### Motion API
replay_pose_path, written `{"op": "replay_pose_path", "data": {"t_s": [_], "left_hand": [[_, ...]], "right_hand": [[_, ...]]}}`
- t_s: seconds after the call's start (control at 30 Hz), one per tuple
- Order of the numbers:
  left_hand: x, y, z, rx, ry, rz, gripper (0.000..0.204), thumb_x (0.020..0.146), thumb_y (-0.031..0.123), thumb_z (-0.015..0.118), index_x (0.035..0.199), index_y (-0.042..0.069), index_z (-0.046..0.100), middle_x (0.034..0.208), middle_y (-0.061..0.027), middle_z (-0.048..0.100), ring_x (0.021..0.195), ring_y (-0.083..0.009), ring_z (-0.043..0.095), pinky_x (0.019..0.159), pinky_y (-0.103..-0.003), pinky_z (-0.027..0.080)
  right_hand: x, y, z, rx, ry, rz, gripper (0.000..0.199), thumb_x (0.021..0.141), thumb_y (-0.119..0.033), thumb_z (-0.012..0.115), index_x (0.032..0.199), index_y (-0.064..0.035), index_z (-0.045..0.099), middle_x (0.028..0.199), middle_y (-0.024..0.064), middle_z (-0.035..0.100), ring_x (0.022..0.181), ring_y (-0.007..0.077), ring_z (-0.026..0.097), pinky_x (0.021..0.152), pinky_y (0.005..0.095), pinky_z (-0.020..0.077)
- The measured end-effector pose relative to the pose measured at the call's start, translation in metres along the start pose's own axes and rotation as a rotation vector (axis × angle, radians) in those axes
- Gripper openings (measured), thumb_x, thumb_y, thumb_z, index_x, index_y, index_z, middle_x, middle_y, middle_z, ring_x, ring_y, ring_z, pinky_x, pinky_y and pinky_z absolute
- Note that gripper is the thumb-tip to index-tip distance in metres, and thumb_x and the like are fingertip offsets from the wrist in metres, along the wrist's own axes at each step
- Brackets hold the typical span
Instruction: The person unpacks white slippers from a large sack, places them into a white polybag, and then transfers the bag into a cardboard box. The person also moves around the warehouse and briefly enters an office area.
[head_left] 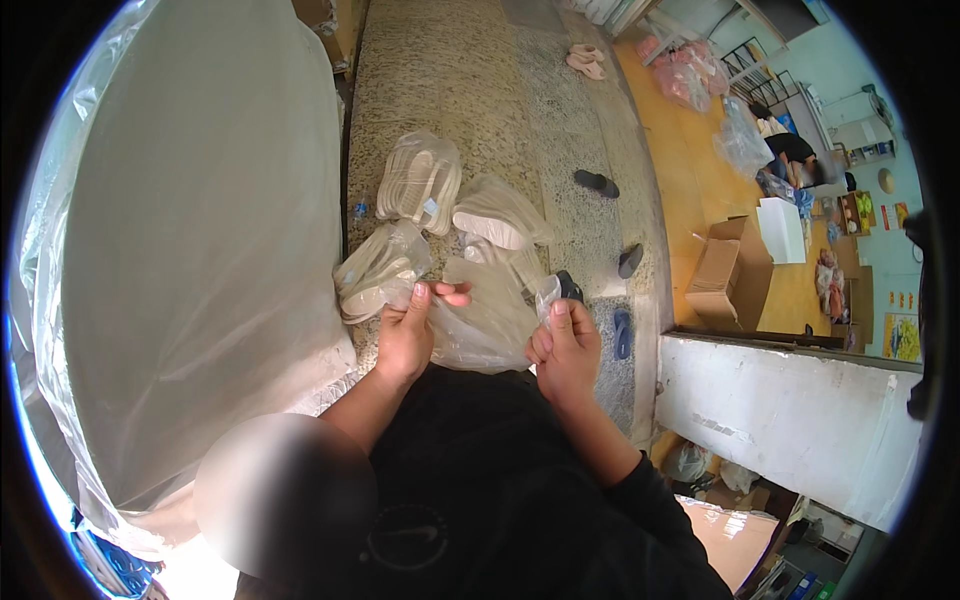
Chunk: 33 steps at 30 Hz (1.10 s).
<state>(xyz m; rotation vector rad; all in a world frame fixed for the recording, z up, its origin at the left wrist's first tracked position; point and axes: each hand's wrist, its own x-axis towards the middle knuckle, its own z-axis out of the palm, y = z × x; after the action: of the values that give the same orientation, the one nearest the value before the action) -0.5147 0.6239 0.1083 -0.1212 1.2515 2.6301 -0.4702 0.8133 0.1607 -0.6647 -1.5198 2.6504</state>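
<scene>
A clear plastic bag hangs in front of my body, stretched between both hands. My left hand pinches its left edge between thumb and fingers. At its opposite edge, my right hand is closed around gathered plastic. Whether anything lies inside this bag, I cannot tell. Beyond it on the stone floor are pale shoe soles packed in clear bags: an upper bundle, one to its right, and a lower left bundle close to my left hand. Another pale bundle is partly hidden behind the held bag.
A large pale panel wrapped in plastic rises at my left. To the right lie a dark slipper, a blue slipper and pale shoes. Farther right are an open cardboard box, a white ledge and a bending person.
</scene>
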Motion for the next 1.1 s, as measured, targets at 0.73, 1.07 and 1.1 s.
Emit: {"op": "replay_pose_path", "data": {"t_s": [0.73,1.07,1.1], "left_hand": [[-0.01,0.03,0.045,1.53,-0.339,0.178,0.009,0.084,0.012,0.062,0.087,0.003,0.06,0.073,-0.0206,0.065,0.066,-0.0404,0.064,0.062,-0.048,0.052],[-0.008,0.039,0.004,1.158,-0.308,0.114,0.023,0.081,0.011,0.071,0.102,0.003,0.067,0.09,-0.0134,0.068,0.085,-0.0293,0.064,0.081,-0.036,0.048],[-0.003,0.041,0.001,1.059,-0.31,-0.053,0.022,0.08,0.011,0.071,0.1,0.002,0.068,0.091,-0.0134,0.068,0.086,-0.0283,0.064,0.081,-0.036,0.048]], "right_hand": [[0.013,0.033,0.02,-0.631,-0.409,-0.428,0.049,0.093,-0.038,0.065,0.12,0.0023,0.062,0.074,-0.0022,0.057,0.07,0.006,0.053,0.062,0.0216,0.0415],[0.01,0.039,0.018,-0.14,-0.176,0.063,0.032,0.101,-0.022,0.053,0.117,0.003,0.064,0.088,0.0123,0.068,0.058,0.0073,0.044,0.055,0.022,0.0376],[0.011,0.036,0.016,-0.184,-0.221,0.074,0.032,0.101,-0.023,0.053,0.115,0.0034,0.065,0.088,0.0113,0.068,0.059,0.0074,0.045,0.055,0.0222,0.0379]]}}
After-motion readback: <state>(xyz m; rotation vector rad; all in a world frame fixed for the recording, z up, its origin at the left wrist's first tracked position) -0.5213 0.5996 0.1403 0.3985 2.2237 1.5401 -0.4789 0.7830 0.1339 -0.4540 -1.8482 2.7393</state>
